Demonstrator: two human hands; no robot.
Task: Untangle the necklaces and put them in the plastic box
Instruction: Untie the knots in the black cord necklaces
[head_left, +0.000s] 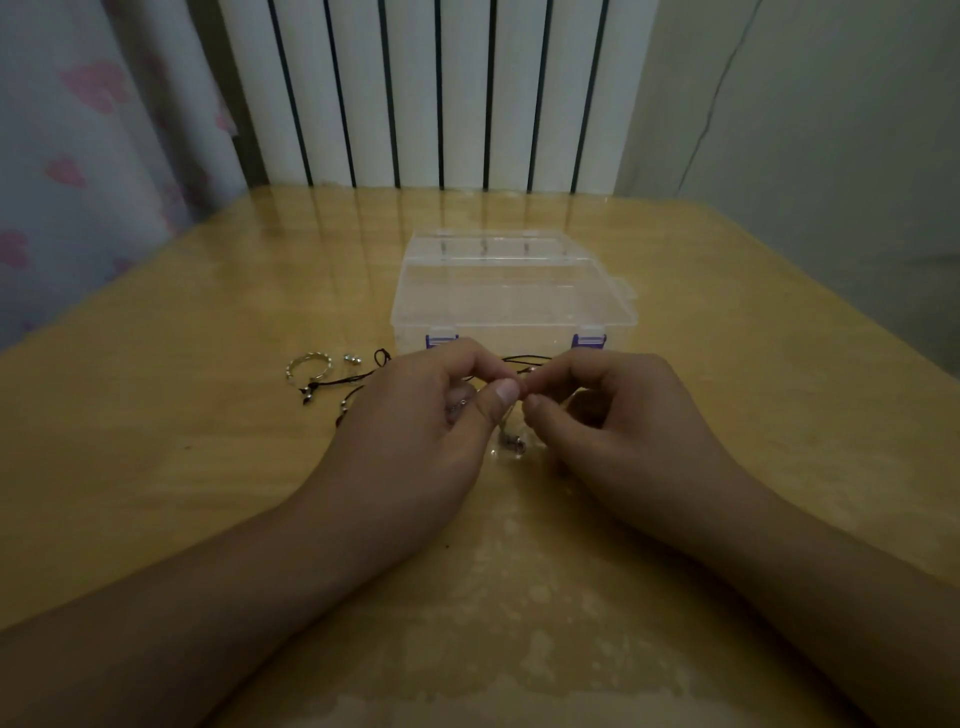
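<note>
I am looking down from the head camera at a glossy wooden table (156, 467) in dim light. Both my hands meet near the middle of the view. My left hand (415, 415) has its fingers curled, thumb and forefinger pinching a thin strand; my right hand (613, 415) mirrors it, fingertips pinched tight on the same tangle, just beside the left thumb. I judge they are held this close so a knot can be picked apart between the nails.

The tangled necklaces (511, 441) hang between and under my hands, a small silvery pendant dangling at six o'clock from the pinch. A black cord (343, 384) trails out at nine o'clock from my left hand, ending by a silver ring-shaped piece (306, 366) and a small silver bead (352, 358), lying apart on the table.

The clear plastic box (511, 291) with purple latches sits at twelve o'clock from my hands, just beyond the knuckles, near enough for a short reach once a strand is free. Its lid looks closed, though the clear plastic makes that hard to tell.

Much is hidden: my fingers cover the knot, so I cannot tell how many strands are caught. Whether the box holds anything is unclear. Behind stand a white radiator (441, 93) and a curtain (78, 156) with pink shapes.
</note>
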